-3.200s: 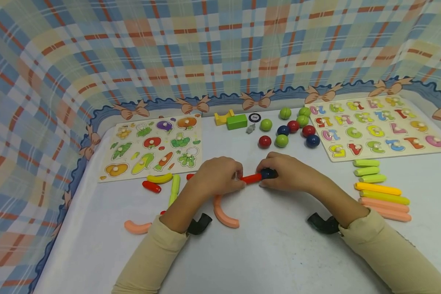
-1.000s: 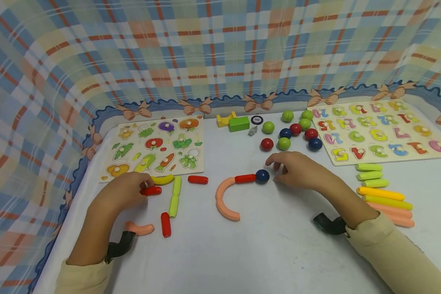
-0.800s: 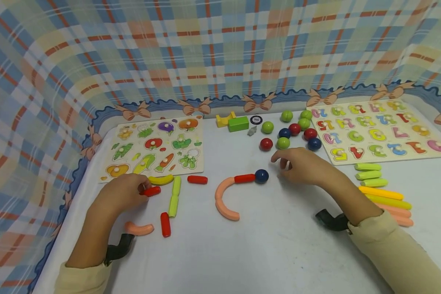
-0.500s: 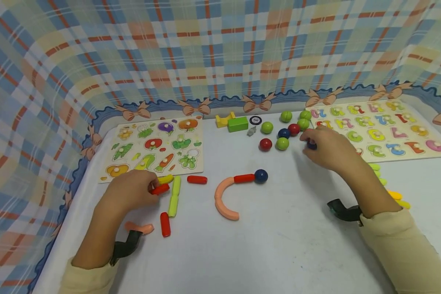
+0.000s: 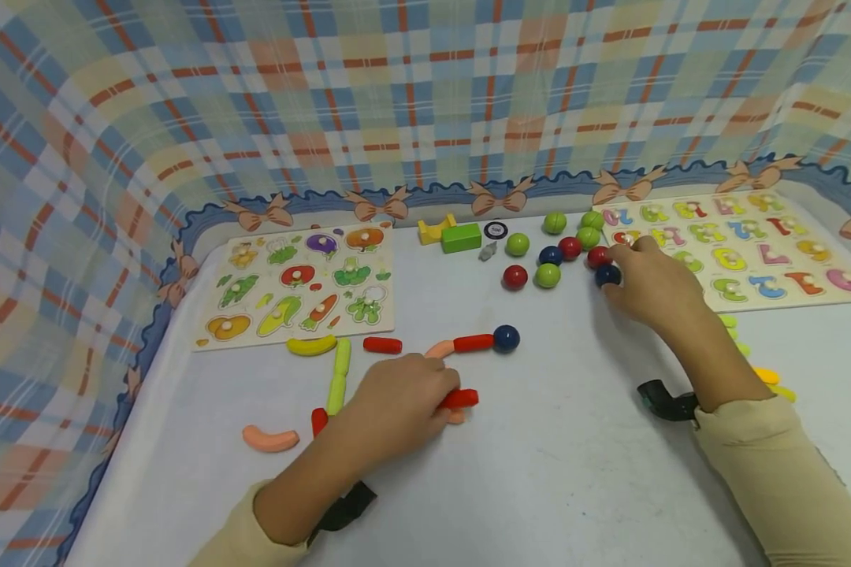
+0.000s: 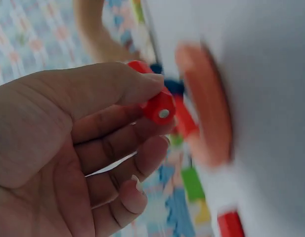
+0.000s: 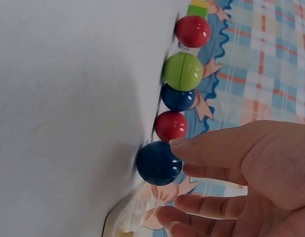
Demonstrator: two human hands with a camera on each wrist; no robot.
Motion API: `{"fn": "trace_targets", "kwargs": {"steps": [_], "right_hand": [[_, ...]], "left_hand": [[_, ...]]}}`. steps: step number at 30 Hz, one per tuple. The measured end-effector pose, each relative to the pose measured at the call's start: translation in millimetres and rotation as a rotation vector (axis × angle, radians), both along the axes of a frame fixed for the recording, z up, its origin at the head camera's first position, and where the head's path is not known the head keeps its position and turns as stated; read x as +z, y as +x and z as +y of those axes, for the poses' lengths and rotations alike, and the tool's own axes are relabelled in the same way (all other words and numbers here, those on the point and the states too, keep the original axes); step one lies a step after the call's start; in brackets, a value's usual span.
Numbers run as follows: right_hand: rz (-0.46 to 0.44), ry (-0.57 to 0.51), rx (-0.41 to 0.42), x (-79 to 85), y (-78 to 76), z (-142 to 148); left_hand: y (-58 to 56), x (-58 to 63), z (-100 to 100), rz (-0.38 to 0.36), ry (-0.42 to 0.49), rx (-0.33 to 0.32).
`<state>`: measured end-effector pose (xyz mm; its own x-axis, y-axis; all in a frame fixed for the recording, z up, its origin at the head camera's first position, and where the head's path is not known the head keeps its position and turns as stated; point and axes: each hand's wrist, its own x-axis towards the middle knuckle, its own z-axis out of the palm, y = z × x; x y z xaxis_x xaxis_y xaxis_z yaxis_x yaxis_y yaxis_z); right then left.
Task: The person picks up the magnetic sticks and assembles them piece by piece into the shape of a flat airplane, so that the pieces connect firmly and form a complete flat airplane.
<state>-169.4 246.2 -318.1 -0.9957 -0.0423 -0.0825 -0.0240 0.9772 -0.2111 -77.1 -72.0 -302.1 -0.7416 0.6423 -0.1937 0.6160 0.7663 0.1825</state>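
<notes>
Left hand (image 5: 403, 402) tight on red stick (image 5: 462, 398), pale end-dot (image 6: 164, 113) in wrist view alone; right hand (image 5: 655, 285) loose at blue ball (image 7: 156, 165).

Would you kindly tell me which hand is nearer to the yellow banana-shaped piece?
The left hand: it holds a red stick right of the yellow banana-shaped piece. The right hand is farther right, at a dark blue ball by the number board.

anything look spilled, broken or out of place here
Nothing stands out: I see no spill or damage. The left hand pinches a red stick, and the curved pink piece lying alone at the left looks loose. The right hand hides part of the number board, so I can't vouch for that bit.
</notes>
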Motion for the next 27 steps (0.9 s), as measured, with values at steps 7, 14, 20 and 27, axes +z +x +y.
{"fn": "trace_targets", "kwargs": {"steps": [7, 14, 20, 27], "right_hand": [[-0.032, 0.018, 0.016, -4.0, -2.7, 0.6], [-0.036, 0.015, 0.038, -4.4, -2.9, -3.1], [-0.067, 0.038, 0.069, -3.3, -2.3, -4.9], [-0.193, 0.016, 0.155, 2.0, 3.5, -5.2]], "left_hand": [[8.0, -14.4, 23.5, 0.048, -0.001, -0.085], [7.7, -22.2, 25.5, 0.062, -0.005, -0.075], [5.8, -25.6, 25.0, 0.045, -0.006, -0.038], [2.6, -26.2, 23.4, 0.010, -0.019, -0.018]]}}
